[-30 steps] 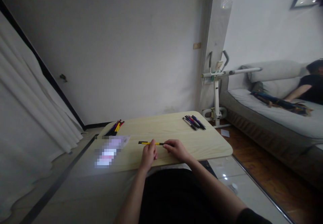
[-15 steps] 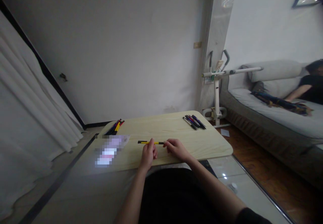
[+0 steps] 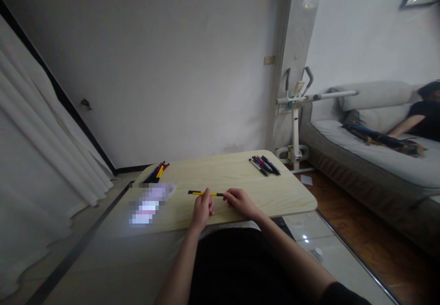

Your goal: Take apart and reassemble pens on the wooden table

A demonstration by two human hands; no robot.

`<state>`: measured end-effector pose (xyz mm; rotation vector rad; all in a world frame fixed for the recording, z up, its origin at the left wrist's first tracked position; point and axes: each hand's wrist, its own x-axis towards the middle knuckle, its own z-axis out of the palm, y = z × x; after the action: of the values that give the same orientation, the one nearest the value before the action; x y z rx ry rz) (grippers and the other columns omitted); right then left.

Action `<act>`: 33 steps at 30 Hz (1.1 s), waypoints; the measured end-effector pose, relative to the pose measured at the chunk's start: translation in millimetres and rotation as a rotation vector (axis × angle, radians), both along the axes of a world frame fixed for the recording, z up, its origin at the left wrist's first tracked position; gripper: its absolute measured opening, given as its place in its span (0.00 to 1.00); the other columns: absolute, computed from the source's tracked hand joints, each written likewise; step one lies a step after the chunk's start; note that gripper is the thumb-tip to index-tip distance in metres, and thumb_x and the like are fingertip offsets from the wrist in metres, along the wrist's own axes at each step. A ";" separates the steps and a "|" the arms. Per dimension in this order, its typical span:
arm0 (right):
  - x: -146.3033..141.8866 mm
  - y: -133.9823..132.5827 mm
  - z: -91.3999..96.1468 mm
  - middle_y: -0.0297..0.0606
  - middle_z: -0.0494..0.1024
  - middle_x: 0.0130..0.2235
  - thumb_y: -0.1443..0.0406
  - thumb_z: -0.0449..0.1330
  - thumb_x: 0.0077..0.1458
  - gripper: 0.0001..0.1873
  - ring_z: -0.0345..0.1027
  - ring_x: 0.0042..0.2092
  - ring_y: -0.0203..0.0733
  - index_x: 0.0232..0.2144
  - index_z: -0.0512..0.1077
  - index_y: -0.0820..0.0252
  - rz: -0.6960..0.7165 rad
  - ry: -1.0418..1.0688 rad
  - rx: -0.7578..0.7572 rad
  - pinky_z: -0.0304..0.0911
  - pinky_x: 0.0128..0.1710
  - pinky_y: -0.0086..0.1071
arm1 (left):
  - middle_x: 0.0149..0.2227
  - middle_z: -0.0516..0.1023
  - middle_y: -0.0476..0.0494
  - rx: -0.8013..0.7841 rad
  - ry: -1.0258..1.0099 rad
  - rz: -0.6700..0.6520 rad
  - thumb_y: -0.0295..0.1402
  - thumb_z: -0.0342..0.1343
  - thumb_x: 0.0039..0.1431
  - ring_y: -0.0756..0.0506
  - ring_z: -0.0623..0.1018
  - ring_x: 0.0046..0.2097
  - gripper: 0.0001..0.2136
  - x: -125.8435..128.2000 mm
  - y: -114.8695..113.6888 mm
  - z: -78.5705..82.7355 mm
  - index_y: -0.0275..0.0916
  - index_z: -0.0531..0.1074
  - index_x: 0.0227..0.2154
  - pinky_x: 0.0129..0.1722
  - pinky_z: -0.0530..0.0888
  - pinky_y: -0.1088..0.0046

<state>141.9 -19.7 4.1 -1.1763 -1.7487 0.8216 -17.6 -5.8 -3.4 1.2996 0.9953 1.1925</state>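
A yellow and black pen (image 3: 216, 194) lies level across the front of the table, held up between both hands. My left hand (image 3: 202, 209) is closed round its middle, the thumb along the top, with the black clip end sticking out to the left. At the pen's black right end, the fingers of my right hand (image 3: 239, 201) are pinched together on the tip. Whether a small part sits in that pinch is too small to tell.
On the pale wooden table (image 3: 209, 173), several pens (image 3: 264, 166) lie side by side at the back right. More pens (image 3: 156, 173), some yellow, are bunched at the left edge near a blurred bright patch (image 3: 146, 209). A person (image 3: 424, 115) reclines on the sofa (image 3: 374, 108).
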 end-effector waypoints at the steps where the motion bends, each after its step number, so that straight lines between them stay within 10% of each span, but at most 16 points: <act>1: 0.1 -0.2 0.1 0.32 0.68 0.20 0.57 0.48 0.55 0.18 0.59 0.23 0.31 0.25 0.70 0.63 -0.001 -0.002 0.002 0.53 0.24 0.24 | 0.09 0.53 0.55 0.005 0.004 0.000 0.50 0.42 0.53 0.55 0.59 0.13 0.23 -0.1 0.0 -0.2 0.38 0.52 0.11 0.14 0.55 0.78; 33: 0.1 3.2 -4.9 0.33 0.70 0.24 0.60 0.54 0.50 0.10 0.61 0.27 0.33 0.29 0.69 0.63 -0.023 0.062 0.013 0.56 0.27 0.26 | 0.08 0.54 0.54 0.020 0.065 -0.001 0.51 0.42 0.53 0.54 0.60 0.13 0.25 -0.2 -1.0 1.6 0.38 0.53 0.09 0.15 0.56 0.78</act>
<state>142.0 -16.5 -0.8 -1.1483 -1.6846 0.8241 -17.8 -6.8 -1.8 1.3616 1.0326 1.1683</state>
